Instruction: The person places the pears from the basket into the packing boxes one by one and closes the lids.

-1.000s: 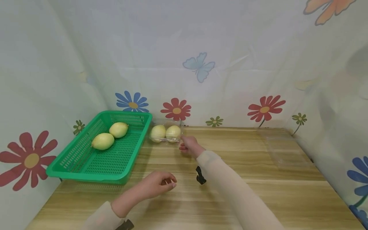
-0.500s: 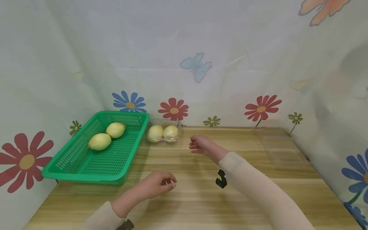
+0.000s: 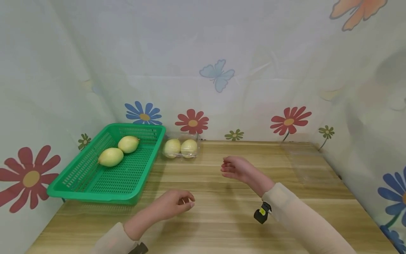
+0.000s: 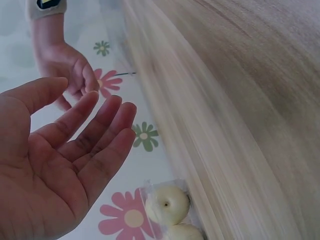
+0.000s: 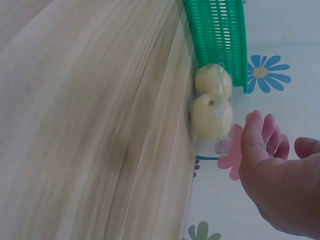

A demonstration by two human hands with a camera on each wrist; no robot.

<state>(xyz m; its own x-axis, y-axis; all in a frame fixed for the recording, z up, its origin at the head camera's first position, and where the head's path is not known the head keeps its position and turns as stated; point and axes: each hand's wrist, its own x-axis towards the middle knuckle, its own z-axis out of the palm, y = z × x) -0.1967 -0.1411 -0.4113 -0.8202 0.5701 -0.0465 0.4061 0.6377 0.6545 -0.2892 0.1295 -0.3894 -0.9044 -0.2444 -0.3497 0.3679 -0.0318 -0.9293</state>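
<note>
My left hand (image 3: pixel 173 204) hovers over the front middle of the table, fingers loosely bent and nothing in them. To its right and farther back, my right hand (image 3: pixel 238 169) is likewise free of any object, its fingers relaxed above the wood. A clear plastic box (image 3: pixel 181 155) beyond the hands holds two pale yellow, round onion-like pieces of produce (image 3: pixel 189 148); neither hand touches it. Two more such pieces (image 3: pixel 111 157), with pointed tips, lie in a green perforated basket (image 3: pixel 136 176) on the left. The right wrist view has the box (image 5: pixel 223 135) beyond the fingertips.
The clear box stands close beside the basket's right wall, near the back edge of the wooden table (image 3: pixel 203 233). A faint transparent flat tray or sheet (image 3: pixel 312 162) lies at the table's right rear. A flower-printed curtain (image 3: pixel 253 88) encloses the back and sides.
My right hand has drawn away from the clear box, moving right and toward me. The box stays beside the basket. My left hand has hardly moved.
</note>
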